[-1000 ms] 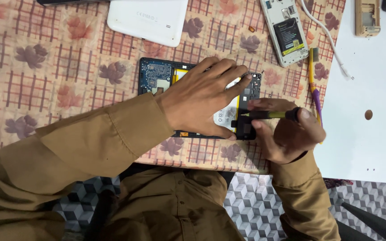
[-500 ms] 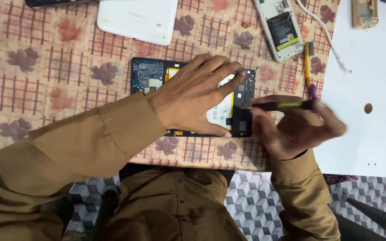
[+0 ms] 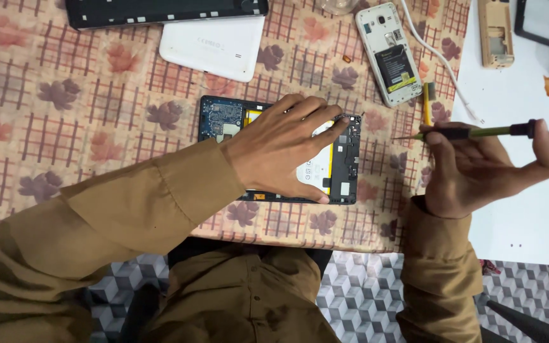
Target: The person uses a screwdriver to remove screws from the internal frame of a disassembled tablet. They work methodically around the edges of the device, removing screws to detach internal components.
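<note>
Right hand [image 3: 478,171] gripping screwdriver [image 3: 471,133]

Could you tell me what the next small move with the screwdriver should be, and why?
Probably bring the screwdriver in the right hand leftward to the opened tablet: its tip hangs apart from the board, while the left hand presses the tablet flat.

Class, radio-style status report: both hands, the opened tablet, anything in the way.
Left hand flat on opened tablet. Right hand holds green screwdriver, tip off the tablet. Nothing between tip and tablet.
</note>
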